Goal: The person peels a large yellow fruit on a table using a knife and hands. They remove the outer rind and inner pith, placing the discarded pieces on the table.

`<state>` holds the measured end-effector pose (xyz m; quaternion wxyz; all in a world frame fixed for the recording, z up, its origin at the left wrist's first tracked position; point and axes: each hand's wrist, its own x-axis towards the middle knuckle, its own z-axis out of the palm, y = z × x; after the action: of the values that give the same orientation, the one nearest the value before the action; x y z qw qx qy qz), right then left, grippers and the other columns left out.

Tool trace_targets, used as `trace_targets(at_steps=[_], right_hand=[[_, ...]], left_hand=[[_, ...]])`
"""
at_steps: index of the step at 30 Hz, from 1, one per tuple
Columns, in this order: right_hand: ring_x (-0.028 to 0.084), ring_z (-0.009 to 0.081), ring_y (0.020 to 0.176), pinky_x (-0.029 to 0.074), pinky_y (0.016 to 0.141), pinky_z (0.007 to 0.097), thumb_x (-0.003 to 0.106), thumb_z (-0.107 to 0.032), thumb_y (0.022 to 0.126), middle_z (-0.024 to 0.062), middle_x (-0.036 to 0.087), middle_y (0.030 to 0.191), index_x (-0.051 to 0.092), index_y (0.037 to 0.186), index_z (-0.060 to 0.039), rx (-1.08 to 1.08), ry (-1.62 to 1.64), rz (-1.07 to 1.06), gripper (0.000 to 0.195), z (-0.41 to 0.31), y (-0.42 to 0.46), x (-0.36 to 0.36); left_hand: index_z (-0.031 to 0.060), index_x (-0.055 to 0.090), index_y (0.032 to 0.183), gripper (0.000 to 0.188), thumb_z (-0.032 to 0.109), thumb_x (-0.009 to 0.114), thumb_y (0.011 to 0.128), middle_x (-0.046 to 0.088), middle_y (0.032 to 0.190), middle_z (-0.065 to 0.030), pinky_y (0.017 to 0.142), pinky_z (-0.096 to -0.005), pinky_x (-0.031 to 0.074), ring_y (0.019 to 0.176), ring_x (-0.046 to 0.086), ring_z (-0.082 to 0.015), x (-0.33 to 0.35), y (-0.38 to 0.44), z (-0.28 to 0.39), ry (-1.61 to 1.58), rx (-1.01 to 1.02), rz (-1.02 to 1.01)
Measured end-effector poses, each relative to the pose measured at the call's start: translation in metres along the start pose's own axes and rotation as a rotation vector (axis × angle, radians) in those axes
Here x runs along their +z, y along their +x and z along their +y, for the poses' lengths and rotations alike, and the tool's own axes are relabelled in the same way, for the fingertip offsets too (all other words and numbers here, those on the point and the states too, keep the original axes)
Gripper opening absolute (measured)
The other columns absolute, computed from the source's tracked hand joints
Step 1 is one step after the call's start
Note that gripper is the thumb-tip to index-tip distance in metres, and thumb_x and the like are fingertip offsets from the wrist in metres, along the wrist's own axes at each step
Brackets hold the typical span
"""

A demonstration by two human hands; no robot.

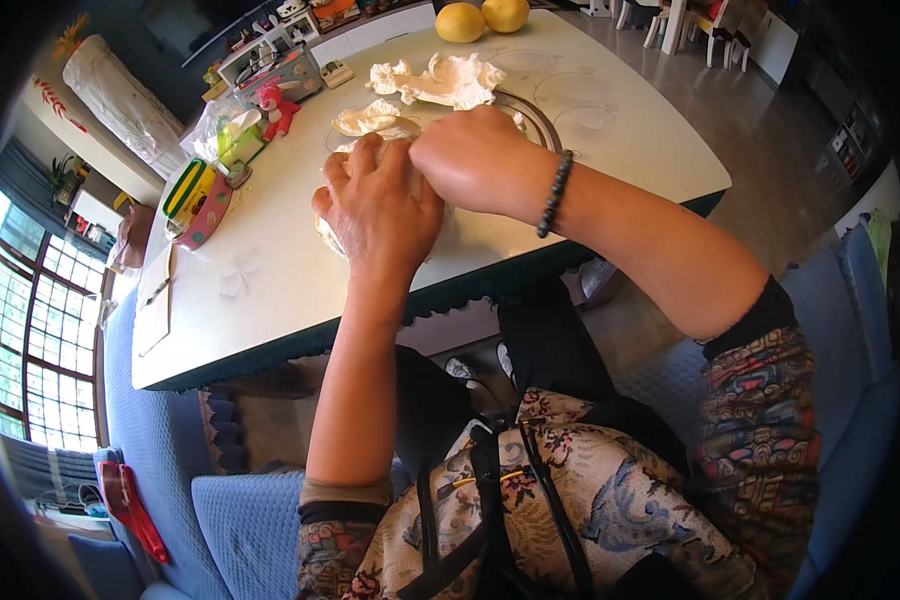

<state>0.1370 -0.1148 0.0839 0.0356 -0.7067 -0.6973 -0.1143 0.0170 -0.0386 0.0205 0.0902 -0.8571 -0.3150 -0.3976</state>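
Note:
My left hand (379,202) spreads its fingers over a partly peeled pomelo (330,235) and holds it against the table. Most of the fruit is hidden beneath that hand. Pressed close to its right side is my right hand (484,161), curled into a fist with a dark bead bracelet at the wrist. Its fingertips are out of sight, so what they grip does not show. Just beyond the hands lies a smaller piece of thick white peel (366,118). Farther back is a large torn piece of pomelo peel (450,81), pith side up.
Two whole yellow pomelos (461,22) rest at the far edge of the pale table (615,142). Along the left stand a pink container (208,217), a red plush toy (276,112) and a grey box (292,75). A pen (157,291) lies on paper. Blue padded seats (247,525) surround me.

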Motion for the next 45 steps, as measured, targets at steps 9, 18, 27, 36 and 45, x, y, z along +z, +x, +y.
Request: trace_targets(at_steps=[9,18,27,36,45], right_hand=[[0.067,0.0182,0.075,0.052,0.068,0.0341,0.067,-0.02,0.089,0.0078,0.073,0.089,0.071,0.122,-0.0111,0.209,0.914,-0.008,0.034,0.082,-0.009,0.067],[0.043,0.0019,0.052,0.026,0.039,0.0184,0.065,-0.02,0.097,-0.0041,0.053,0.067,0.066,0.13,-0.0074,0.213,1.435,-0.31,0.036,0.126,0.008,0.088],[0.066,0.0265,0.064,0.05,0.058,0.0393,0.053,-0.016,0.096,0.0148,0.066,0.073,0.07,0.11,-0.0039,-0.002,0.603,0.046,0.026,0.062,-0.024,0.031],[0.067,0.0383,0.077,0.053,0.071,0.0491,0.051,-0.01,0.089,0.0202,0.068,0.079,0.069,0.103,-0.0034,0.085,0.47,0.238,0.025,0.046,-0.057,0.037],[0.067,0.0333,0.087,0.054,0.073,0.0441,0.055,-0.004,0.083,0.0121,0.069,0.088,0.066,0.092,-0.0064,0.167,0.211,0.316,0.014,0.088,-0.052,0.11]], left_hand=[[0.0174,0.07,0.106,0.032,0.026,0.067,0.076,0.064,0.121,-0.0024,0.094,-0.0487,0.039,0.117,0.052,-0.0333,-0.006,-0.005,-0.011,-0.095,0.052,0.004],[0.015,0.07,0.105,0.029,0.02,0.067,0.077,0.065,0.122,-0.0026,0.099,-0.0458,0.037,0.118,0.052,-0.0327,-0.014,-0.001,-0.025,-0.22,0.136,-0.049],[0.0063,0.07,0.099,0.027,0.013,0.061,0.075,0.065,0.12,-0.0117,0.108,-0.0452,0.036,0.12,0.053,-0.0334,-0.027,-0.003,-0.078,-0.375,0.204,-0.085],[0.014,0.071,0.11,0.035,0.028,0.072,0.078,0.063,0.127,-0.0083,0.107,-0.0481,0.037,0.122,0.051,-0.0348,-0.016,0.009,-0.078,-0.039,-0.012,-0.134],[0.0067,0.068,0.103,0.038,0.024,0.071,0.07,0.058,0.127,-0.0165,0.105,-0.0454,0.042,0.121,0.054,-0.0362,-0.037,0.009,-0.123,-0.44,0.061,-0.259]])
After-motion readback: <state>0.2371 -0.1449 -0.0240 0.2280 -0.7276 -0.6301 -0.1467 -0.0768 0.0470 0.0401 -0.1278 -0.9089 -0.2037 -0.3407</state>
